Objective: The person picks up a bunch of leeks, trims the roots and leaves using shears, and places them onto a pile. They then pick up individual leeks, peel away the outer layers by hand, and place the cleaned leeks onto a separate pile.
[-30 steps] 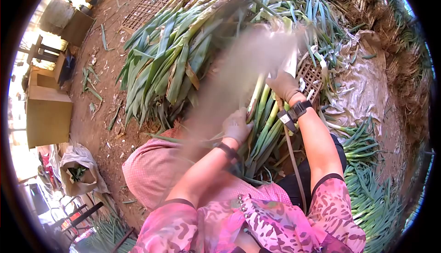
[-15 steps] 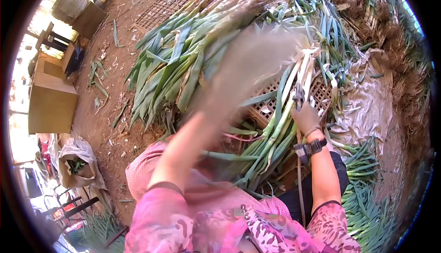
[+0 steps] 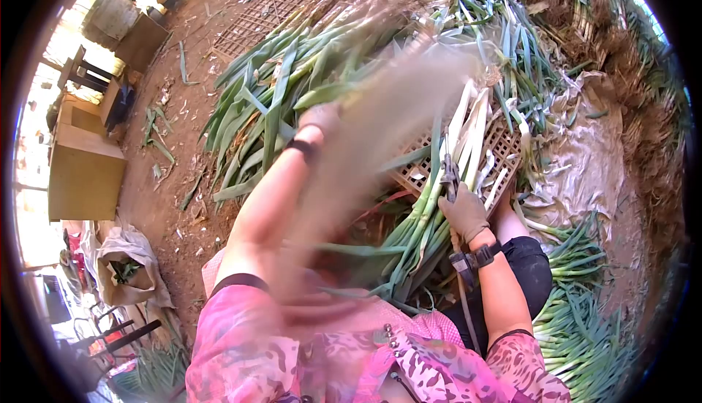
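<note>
The stalks point(image 3: 477, 126) look smooth, the crate point(image 3: 509, 145) matt, the ground point(image 3: 162, 202) rough.

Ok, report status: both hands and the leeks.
Left hand at leek pile; right hand gripping hose tool. White-stalked leeks lie across crate. Blurry smear hides mid-view.

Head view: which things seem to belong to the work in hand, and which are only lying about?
Likely in use:
- metal-tipped tool, held in the right hand, with its hose
- white-stemmed leeks on the lattice crate
- leek pile, at the left hand

Apparently just lying about:
- open sack
- yellowish cabinet
- leaf scraps
</note>
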A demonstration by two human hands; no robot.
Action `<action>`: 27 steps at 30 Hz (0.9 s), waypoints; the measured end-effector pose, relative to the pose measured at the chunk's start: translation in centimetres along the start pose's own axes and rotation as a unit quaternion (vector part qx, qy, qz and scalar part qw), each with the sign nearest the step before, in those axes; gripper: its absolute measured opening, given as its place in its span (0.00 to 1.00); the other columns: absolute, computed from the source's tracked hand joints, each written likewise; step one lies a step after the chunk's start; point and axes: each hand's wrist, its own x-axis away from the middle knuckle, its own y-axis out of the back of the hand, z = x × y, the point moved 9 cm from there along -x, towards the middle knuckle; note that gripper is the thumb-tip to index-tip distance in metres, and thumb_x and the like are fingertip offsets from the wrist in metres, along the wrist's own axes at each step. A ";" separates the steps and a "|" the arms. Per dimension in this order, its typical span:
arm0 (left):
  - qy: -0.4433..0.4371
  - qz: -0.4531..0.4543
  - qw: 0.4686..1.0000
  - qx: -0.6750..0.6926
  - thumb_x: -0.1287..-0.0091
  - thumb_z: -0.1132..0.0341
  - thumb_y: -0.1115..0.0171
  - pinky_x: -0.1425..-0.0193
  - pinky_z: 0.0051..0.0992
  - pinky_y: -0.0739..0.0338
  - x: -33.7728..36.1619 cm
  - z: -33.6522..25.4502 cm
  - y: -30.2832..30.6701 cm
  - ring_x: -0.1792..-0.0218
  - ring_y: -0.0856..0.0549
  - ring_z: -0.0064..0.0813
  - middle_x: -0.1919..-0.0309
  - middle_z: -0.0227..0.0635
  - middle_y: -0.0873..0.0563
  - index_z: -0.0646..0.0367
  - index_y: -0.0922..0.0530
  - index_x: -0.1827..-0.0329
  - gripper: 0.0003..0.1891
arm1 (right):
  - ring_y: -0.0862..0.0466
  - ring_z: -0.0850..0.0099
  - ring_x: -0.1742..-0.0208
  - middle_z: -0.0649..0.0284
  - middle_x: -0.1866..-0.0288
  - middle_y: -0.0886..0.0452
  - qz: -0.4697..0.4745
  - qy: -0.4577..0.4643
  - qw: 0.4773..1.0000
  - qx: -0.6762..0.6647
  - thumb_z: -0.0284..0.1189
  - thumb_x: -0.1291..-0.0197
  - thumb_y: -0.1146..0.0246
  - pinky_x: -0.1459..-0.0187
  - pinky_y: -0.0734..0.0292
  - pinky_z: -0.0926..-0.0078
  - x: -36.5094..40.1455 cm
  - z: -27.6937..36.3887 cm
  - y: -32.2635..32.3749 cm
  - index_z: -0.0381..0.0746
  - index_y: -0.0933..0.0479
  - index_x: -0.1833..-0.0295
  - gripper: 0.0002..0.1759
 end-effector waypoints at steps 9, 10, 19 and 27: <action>-0.061 0.038 0.946 0.317 0.40 0.44 0.31 0.58 0.33 0.18 3.6 -13.3 -0.9 0.65 0.12 0.33 0.66 0.43 0.10 0.64 0.12 0.56 0.27 | 0.14 0.44 0.51 0.41 0.56 0.14 0.034 0.018 0.984 -0.176 0.48 0.41 0.34 0.46 0.21 0.53 -0.3 -1.9 -3.1 0.33 0.20 0.49 0.28; -0.082 0.061 0.956 0.274 0.40 0.44 0.31 0.57 0.33 0.18 3.1 -13.7 -2.4 0.64 0.11 0.33 0.66 0.44 0.10 0.65 0.12 0.55 0.28 | 0.13 0.46 0.55 0.43 0.59 0.13 0.045 0.017 0.975 -0.216 0.48 0.41 0.35 0.50 0.20 0.55 0.7 -1.2 -2.1 0.34 0.19 0.50 0.27; -0.009 0.115 0.886 0.448 0.35 0.54 0.29 0.53 0.28 0.19 5.9 -6.5 -15.0 0.60 0.14 0.27 0.55 0.40 0.11 0.70 0.21 0.39 0.30 | 0.16 0.43 0.55 0.41 0.61 0.16 0.088 0.125 0.970 -0.192 0.44 0.41 0.36 0.52 0.21 0.50 10.7 3.3 -2.8 0.35 0.24 0.46 0.26; 0.018 0.084 0.893 0.442 0.29 0.56 0.36 0.52 0.25 0.20 5.1 -5.9 -16.8 0.60 0.15 0.23 0.60 0.35 0.11 0.69 0.17 0.44 0.23 | 0.15 0.42 0.58 0.41 0.64 0.16 0.070 0.119 0.977 -0.162 0.46 0.40 0.37 0.53 0.21 0.48 11.8 3.5 -2.4 0.34 0.25 0.53 0.24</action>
